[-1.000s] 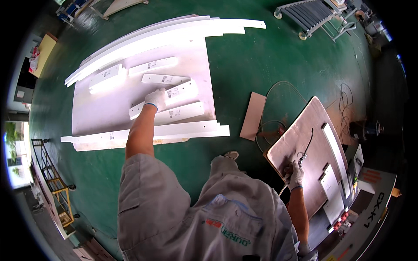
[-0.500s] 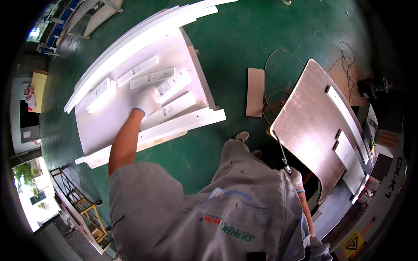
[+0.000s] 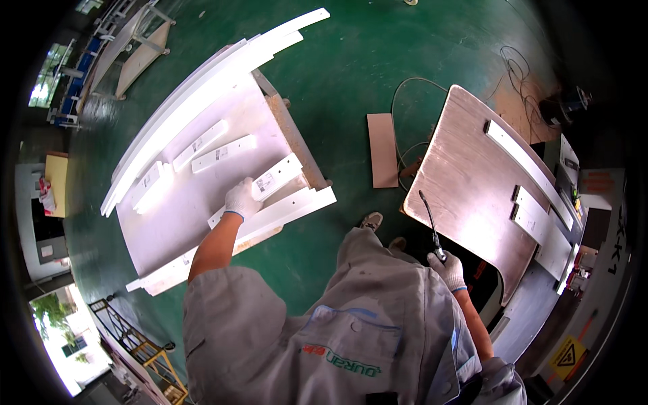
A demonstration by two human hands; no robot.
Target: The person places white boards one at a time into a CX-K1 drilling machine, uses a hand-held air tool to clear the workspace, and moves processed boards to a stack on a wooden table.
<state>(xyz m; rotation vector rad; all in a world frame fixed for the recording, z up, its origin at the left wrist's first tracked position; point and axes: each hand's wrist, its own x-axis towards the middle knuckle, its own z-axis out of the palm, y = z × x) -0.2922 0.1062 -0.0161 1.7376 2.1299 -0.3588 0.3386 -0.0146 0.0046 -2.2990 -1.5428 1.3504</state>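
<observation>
Green floor [image 3: 331, 121] fills the wide gap between the fingers of the gloved left hand [image 3: 241, 201] and those of the gloved right hand [image 3: 448, 271]. Below the left fingers and stretching ahead of them is a pale surface [image 3: 182, 223]. A brownish surface [image 3: 466, 169] with rounded corners stands ahead and to the right of the right fingers. Long white strips [image 3: 209, 94] lie well ahead of the left fingers; near strips [image 3: 290, 214], also long and white, run just beside those fingers, on the body side. A narrow white strip [image 3: 523, 165] lies well to the right of the right fingers, with a shorter white piece [image 3: 532, 217] nearer to them. A flat brown panel [image 3: 383, 150] lies ahead of and between the two sets of fingers. Short white bars [image 3: 221, 154] lie ahead of the left fingers, apart from them. The labelled white bar [image 3: 275, 178] is right under the left fingers, which are narrowed over it and grip it; its holed end sticks out to their right, and I cannot tell if it is raised. The right fingers curl about a blow gun [image 3: 432, 223], its slim dark nozzle reaching ahead of them
</observation>
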